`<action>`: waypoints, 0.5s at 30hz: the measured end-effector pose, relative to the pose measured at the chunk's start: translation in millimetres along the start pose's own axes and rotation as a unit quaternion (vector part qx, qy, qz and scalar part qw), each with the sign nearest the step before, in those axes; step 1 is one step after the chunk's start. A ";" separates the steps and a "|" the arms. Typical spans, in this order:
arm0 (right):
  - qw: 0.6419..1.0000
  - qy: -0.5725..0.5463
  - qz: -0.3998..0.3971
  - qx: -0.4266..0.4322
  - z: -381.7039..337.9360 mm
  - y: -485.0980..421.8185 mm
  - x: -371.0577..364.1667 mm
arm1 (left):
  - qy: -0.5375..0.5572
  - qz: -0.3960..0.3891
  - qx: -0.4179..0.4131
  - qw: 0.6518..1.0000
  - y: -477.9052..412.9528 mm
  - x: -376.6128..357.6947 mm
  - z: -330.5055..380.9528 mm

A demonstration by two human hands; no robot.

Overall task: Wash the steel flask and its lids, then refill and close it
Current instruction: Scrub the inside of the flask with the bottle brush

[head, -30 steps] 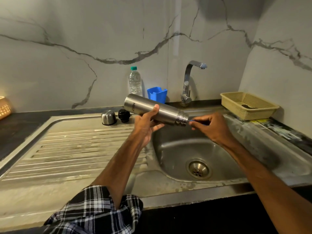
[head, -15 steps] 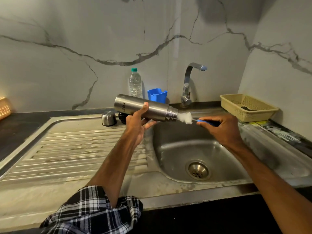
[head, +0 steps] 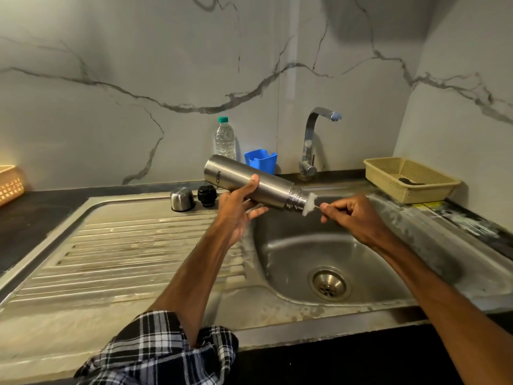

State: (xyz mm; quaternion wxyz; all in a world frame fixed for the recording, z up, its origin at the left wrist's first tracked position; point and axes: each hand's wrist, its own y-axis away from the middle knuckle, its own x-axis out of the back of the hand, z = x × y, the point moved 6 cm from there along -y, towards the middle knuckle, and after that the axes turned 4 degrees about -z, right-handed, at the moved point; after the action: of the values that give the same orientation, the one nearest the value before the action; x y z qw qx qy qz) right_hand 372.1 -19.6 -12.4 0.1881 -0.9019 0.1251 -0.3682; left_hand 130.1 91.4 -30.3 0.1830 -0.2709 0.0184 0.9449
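Since 0.5 s earlier (head view): brush [head: 310, 204] had gone part-way back into mouth of steel flask [head: 249, 184], white head half in, blue handle no longer seen. L hand [head: 236, 215] gripped flask mid-body, near-horizontal above sink's [head: 291, 254] left edge, mouth facing right. R hand [head: 352, 218] pinched brush just beside mouth. Steel lid [head: 181, 199] & black lid [head: 207, 195] stood on drainboard [head: 125, 245], apart from flask.
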 end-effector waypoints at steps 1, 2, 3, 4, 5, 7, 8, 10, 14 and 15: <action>1.000 0.003 0.000 -0.003 2.5 0.5 4.6 | 0.002 0.003 -0.007 1.000 -1.8 5.2 3.5; 1.000 0.001 0.002 -0.009 5.3 0.9 9.1 | 0.006 0.006 -0.009 1.000 -3.5 10.3 6.2; 1.000 0.002 0.003 -0.013 6.6 1.5 11.8 | 0.013 0.007 -0.008 1.000 -4.6 13.4 6.2; 1.000 0.006 0.003 -0.016 6.1 1.3 10.4 | 0.018 0.005 -0.005 1.000 -4.5 13.4 4.2; 1.000 0.007 0.000 -0.016 4.5 -0.1 5.6 | 0.019 0.004 -0.001 1.000 -3.7 10.7 2.1; 1.000 0.008 -0.006 -0.020 -1.9 -2.7 -7.1 | 0.012 0.001 0.008 1.000 -2.4 2.5 -3.0; 1.000 0.011 -0.010 -0.019 -5.0 -3.8 -12.6 | 0.011 0.002 0.011 1.000 -2.2 -1.4 -5.4; 1.000 0.017 -0.016 -0.018 -7.5 -4.3 -17.3 | 0.014 0.014 0.010 1.000 -1.8 -6.8 -7.2; 1.000 0.015 -0.017 -0.011 -5.0 1.9 -5.8 | 0.048 0.071 -0.015 0.996 -4.7 5.2 3.8; 1.000 0.016 -0.010 -0.009 -3.4 3.1 -1.8 | 0.055 0.081 -0.023 0.995 -4.8 9.2 8.7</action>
State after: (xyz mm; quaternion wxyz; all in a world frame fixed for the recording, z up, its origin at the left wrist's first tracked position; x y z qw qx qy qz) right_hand 368.2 -22.6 -12.6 0.1739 -0.8988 0.1221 -0.3835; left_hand 120.2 100.1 -27.4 0.0982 -0.3244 0.0283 0.9404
